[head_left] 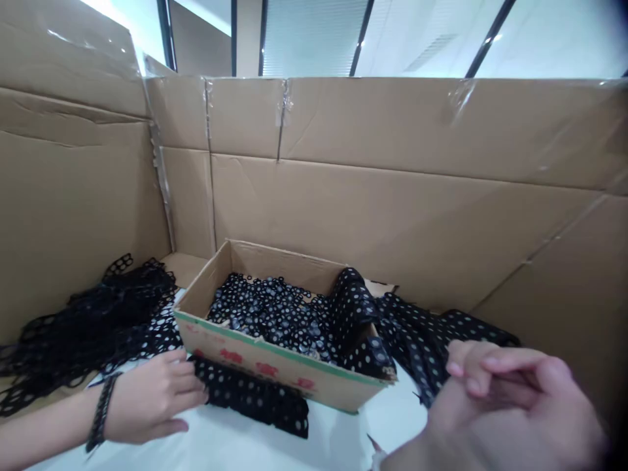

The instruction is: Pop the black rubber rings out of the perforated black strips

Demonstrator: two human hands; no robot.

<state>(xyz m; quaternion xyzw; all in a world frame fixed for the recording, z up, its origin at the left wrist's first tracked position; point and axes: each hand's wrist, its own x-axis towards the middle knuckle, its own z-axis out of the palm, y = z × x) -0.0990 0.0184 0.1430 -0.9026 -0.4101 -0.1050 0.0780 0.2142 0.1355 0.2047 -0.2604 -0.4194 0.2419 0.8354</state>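
Observation:
My left hand (154, 396) rests at the left end of a black strip with pale dots (255, 396). Its fingertips touch or lie just over that end, while the thumb stands apart. Behind the strip sits an open cardboard box (294, 376) with red print, holding many small black ring-shaped pieces (275, 311). A black dotted sheet (350, 307) drapes over the box's right end. To the right, raised near the camera, is my right hand (510, 405), palm up and blurred, fingers curled in. Whatever it may hold is hidden.
At left lies a tangled heap of black perforated mesh (93, 320). More black dotted material (432, 333) spreads right of the box. Tall cardboard walls (392, 216) enclose the white work surface (235, 445) at the back and sides.

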